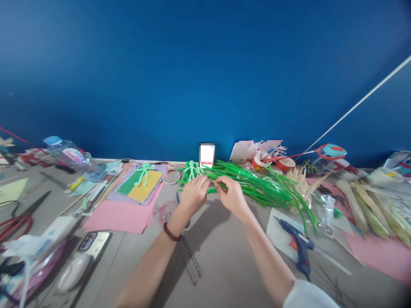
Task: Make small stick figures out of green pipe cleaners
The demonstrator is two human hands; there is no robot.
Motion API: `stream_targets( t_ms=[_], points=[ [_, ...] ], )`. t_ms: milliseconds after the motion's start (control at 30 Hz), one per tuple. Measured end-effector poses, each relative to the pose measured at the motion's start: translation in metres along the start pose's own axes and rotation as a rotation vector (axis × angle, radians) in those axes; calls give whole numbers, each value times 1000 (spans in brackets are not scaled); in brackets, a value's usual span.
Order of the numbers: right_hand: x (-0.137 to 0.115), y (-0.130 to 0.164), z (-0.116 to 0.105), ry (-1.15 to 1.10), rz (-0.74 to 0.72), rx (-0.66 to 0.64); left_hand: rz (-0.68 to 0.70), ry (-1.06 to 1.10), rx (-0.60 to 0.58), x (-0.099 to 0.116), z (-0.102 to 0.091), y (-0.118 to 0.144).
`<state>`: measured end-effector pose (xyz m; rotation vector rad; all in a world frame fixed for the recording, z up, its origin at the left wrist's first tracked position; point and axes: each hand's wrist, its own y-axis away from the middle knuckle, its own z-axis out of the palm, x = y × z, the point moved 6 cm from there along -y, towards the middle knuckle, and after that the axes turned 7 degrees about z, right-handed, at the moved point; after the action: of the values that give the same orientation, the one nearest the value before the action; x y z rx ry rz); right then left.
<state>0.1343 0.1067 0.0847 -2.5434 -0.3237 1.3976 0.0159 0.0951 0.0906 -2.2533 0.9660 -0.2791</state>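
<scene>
My left hand [194,194], with a dark bead bracelet on its wrist, is closed in a pinch over the middle of the table. Facing it, my right hand [231,196] pinches too, its fingertips almost meeting the left ones. Whatever small thing lies between the fingertips is too hidden to name. Just behind both hands spreads a bundle of bright green pipe cleaners [257,188]. A light green bent-stem figure [192,169] stands beyond my left hand, and a similar figure [143,174] lies on coloured sheets further left. Under my left wrist is a clear ruler [192,262].
Pink paper [118,216] lies at the left, near a phone [94,244], a white mouse [74,271] and red-handled scissors [19,226]. A plastic bottle [69,154] leans at the back left. At the right are a glue gun [298,248] and corn husks [369,209]. A blue wall [205,77] rises behind.
</scene>
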Motion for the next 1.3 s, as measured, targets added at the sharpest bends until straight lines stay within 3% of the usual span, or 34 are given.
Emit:
stream_targets(
  t_ms=[133, 333, 433, 500, 567, 733, 833, 967, 1100, 1167, 1300],
  points=[
    [-9, 4, 2, 153, -153, 53, -147, 161, 4, -5, -1, 0],
    [-21, 8, 4, 337, -425, 29, -383, 608, 12, -21, 0, 4],
    [-25, 10, 2, 267, -455, 47, -520, 881, -67, -31, 8, 8],
    [-23, 7, 1, 147, -380, 48, -560, 971, -111, -33, 10, 9],
    [-14, 2, 1, -30, -212, 7, -520, 898, -94, -33, 5, 8],
    [22, -5, 13, -489, 351, -203, -292, 410, -12, -18, -11, 1],
    [30, -4, 15, -588, 485, -263, -134, 192, -8, -6, -11, -2],
    [28, -1, 15, -648, 507, -355, 54, 19, -1, 6, -10, -3],
    [27, -1, 15, -646, 487, -357, 114, -57, 11, 9, -12, -3],
    [25, -3, 13, -564, 406, -309, 112, -61, -14, 8, -11, -3],
    [10, -4, 7, -231, 110, -167, 37, -11, -82, 4, -6, -2]
  ],
)
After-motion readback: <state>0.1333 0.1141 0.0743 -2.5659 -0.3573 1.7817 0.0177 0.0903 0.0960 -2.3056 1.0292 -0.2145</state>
